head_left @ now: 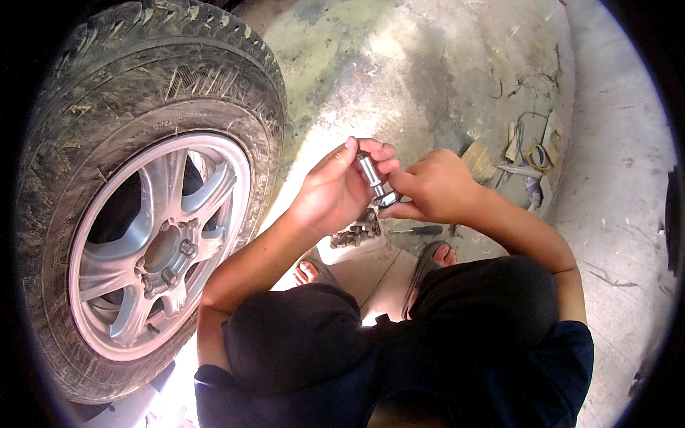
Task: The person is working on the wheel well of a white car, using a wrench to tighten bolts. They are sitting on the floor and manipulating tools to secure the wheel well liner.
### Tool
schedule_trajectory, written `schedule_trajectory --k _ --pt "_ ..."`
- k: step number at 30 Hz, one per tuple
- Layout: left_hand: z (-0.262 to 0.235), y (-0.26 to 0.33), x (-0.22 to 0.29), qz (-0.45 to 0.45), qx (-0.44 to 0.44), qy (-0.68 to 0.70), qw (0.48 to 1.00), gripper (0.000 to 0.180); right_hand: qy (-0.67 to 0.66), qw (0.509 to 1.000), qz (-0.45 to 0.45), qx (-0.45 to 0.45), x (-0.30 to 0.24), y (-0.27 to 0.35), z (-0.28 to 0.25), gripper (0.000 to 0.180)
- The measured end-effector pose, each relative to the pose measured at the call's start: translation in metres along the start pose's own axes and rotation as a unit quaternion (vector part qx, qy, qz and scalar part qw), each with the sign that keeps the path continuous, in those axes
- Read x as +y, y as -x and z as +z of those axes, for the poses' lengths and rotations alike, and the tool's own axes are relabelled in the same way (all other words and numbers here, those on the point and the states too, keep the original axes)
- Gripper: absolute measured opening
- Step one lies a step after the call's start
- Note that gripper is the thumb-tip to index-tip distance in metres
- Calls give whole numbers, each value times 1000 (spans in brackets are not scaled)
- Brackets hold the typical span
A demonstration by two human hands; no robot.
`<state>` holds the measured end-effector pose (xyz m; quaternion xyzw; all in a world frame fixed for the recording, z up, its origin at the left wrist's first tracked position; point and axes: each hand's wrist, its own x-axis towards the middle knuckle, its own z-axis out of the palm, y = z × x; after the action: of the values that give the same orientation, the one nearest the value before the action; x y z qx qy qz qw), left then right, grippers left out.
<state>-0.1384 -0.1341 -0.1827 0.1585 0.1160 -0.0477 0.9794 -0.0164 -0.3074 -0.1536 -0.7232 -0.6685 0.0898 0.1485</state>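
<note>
Both hands are raised together above the knees, near frame centre. The left hand (330,191) is curled, thumb and fingertips pinching the upper end of a chrome socket (372,175), which sits tilted with its top toward 11 o'clock. The right hand (432,187) is closed in a loose fist, thumb and forefinger gripping the socket's lower end at a small metal fitting (387,199); whether that fitting is a separate piece cannot be told. The two hands touch at the fingertips, the socket between them.

Directly below the hands, at 6 o'clock from them, a pale tray (353,242) lies on the ground holding a heap of dark nuts (357,232). Just beside it at 3 o'clock lies a screwdriver (422,230) with a dark handle. Sandalled feet show on either side of the tray.

At 9 o'clock from the hands stands a mounted tyre (143,93) on a silver alloy wheel (153,242), with lug nuts visible at the hub. At 2 o'clock, well apart, scraps (531,153) of card and wire litter the concrete floor (428,64).
</note>
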Motion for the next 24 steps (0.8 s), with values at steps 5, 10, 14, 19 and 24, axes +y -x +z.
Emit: schedule_trajectory --k 5,10,14,19,24 --pt "17 -2 4 32 -5 -46 998 31 36 999 2 37 -4 -3 -10 48" --pt "27 -4 13 61 7 -131 989 32 103 994 9 28 -12 -12 -35 46" --pt "69 -15 33 84 106 -180 974 32 184 981 50 18 -24 -32 -68 45" --pt "133 -43 69 131 118 -288 941 33 230 965 113 59 -25 -62 -124 43" --pt "165 -106 106 141 83 -219 962 34 262 946 154 113 3 -87 -171 37"
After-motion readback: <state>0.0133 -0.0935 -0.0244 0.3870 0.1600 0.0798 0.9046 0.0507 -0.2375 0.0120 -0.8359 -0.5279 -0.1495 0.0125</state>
